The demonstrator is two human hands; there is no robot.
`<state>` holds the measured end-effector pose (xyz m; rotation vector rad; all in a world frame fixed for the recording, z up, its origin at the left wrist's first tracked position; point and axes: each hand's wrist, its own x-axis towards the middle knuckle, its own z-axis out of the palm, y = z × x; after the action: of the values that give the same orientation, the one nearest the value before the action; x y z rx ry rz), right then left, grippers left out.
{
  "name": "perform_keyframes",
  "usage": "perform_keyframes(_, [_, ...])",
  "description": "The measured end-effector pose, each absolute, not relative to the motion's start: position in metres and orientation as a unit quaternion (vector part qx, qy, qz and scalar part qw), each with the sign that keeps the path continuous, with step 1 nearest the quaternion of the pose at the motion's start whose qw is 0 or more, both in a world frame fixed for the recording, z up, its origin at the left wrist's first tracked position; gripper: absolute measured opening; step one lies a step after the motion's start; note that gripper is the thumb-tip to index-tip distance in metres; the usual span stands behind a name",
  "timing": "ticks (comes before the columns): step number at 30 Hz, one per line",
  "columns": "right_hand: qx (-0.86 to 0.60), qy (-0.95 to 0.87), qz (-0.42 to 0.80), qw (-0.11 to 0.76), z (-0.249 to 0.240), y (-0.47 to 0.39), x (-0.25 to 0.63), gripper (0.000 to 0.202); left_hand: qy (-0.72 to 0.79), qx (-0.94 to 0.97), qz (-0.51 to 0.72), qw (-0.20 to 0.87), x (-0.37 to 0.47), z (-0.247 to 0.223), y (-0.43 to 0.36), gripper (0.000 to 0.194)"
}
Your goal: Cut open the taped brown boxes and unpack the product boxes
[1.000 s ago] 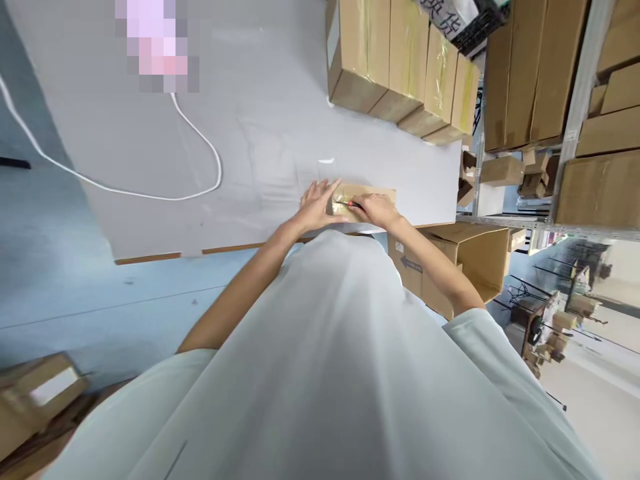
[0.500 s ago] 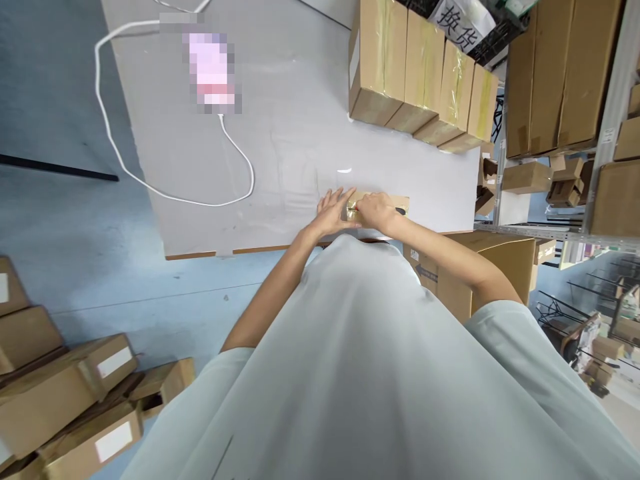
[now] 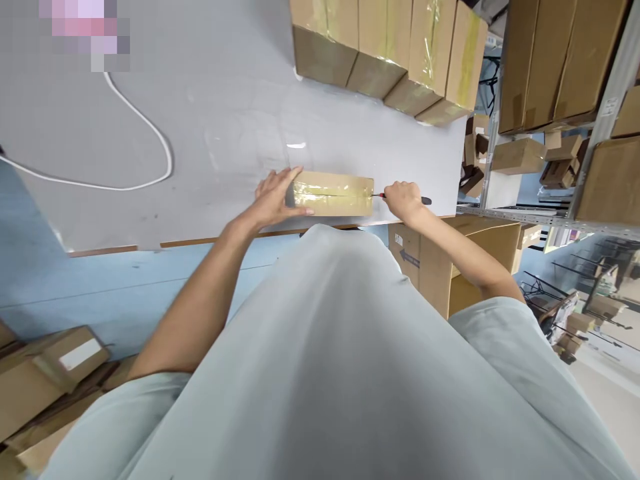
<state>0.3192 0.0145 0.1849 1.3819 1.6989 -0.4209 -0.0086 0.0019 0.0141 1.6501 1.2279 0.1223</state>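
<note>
A small cardboard box (image 3: 334,203) lies lengthwise near the table's front edge. Shiny clear tape runs along its top, with a dark slit or seam down the middle. My left hand (image 3: 274,200) grips the box's left end, thumb on the near side and fingers at the far side. Just beyond the right end, my right hand (image 3: 404,200) is closed around a slim tool (image 3: 426,201) with a black-and-red handle. Its thin shaft points left and its tip is at the box's right end; whether it touches is unclear. Most of the handle is hidden in my fist.
Several taped cartons (image 3: 383,73) stand in a row at the table's back right. A white cable (image 3: 167,150) loops on the grey tabletop (image 3: 225,120) at left, from a blurred device. A large open carton (image 3: 435,267) stands below right. Shelves with boxes (image 3: 520,157) are farther right.
My right hand has moved right, off the box top to beyond its right end, uncovering the tape. The tool's shaft now shows. My view has shifted, so the table appears farther left.
</note>
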Motion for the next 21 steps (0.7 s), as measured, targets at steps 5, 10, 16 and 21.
perform_keyframes(5, [0.609,0.597,-0.155,0.498,0.187,0.009,0.407,0.037,0.523,0.683,0.038,0.508,-0.005,0.024,0.004,0.150])
perform_keyframes(10, [0.616,0.668,-0.202,0.366,0.189,-0.012,0.422,0.045,0.545,0.674,0.015,0.498,-0.002,0.034,0.003,0.163])
perform_keyframes(16, [0.520,0.759,-0.303,0.249,0.168,-0.011,0.364,0.048,0.601,0.659,0.008,0.453,0.007,0.042,0.005,0.145])
perform_keyframes(21, [0.496,0.777,-0.305,0.239,0.157,-0.001,0.336,0.046,0.585,0.700,0.036,0.408,0.048,0.052,0.007,0.116])
